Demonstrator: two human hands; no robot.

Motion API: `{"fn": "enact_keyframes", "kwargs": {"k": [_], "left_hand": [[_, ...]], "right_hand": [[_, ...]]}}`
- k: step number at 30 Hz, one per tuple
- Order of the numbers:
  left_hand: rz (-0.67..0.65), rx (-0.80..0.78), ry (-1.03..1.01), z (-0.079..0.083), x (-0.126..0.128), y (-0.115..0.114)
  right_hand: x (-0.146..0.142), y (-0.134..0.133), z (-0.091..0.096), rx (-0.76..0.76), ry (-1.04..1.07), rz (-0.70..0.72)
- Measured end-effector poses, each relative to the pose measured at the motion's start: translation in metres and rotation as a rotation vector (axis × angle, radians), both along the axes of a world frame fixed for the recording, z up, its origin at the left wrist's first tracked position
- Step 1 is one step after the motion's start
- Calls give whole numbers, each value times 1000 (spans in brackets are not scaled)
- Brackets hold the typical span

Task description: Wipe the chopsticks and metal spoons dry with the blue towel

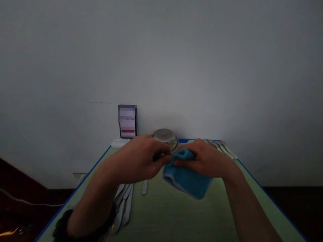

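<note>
A blue cloth [191, 179] with a pale edge hangs folded from my right hand [202, 158], whose fingers and thumb are closed on it. My left hand [143, 156] is closed in a pinch, fingertips touching or nearly touching the cloth's left edge. What it grips is hidden by the fingers. Below the left hand a pale utensil handle [144, 187] shows; I cannot tell whether it lies on the table or is held. Several metal utensils [123, 208] lie in a group beside my left forearm.
An upturned metal bowl [164, 135] stands at the table's back, behind my hands. Left of it, a phone [128, 122] leans upright by the wall, with a white object [119, 143] below. More utensils [223, 149] lie at back right. The green table [176, 222] has blue edges.
</note>
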State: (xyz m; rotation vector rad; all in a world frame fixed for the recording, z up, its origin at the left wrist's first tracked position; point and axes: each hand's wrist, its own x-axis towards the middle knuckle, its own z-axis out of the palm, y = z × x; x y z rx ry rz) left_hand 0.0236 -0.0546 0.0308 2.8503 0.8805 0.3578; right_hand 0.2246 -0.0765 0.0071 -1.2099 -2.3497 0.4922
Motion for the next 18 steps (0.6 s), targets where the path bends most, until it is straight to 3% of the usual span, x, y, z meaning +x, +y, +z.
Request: {"fn": "enact_keyframes", "kwargs": {"k": [7, 11, 15, 18], "left_hand": [[-25, -63, -38, 0, -3, 6], [47, -58, -76, 0, -9, 10], [116, 35, -138, -1, -4, 10], [128, 82, -219, -4, 11, 5]], "right_hand": [[0, 6, -5, -44, 62, 12], [20, 14, -13, -83, 225, -150], [20, 25, -22, 13, 552, -384], [-1, 31, -27, 105, 1038, -557]]}}
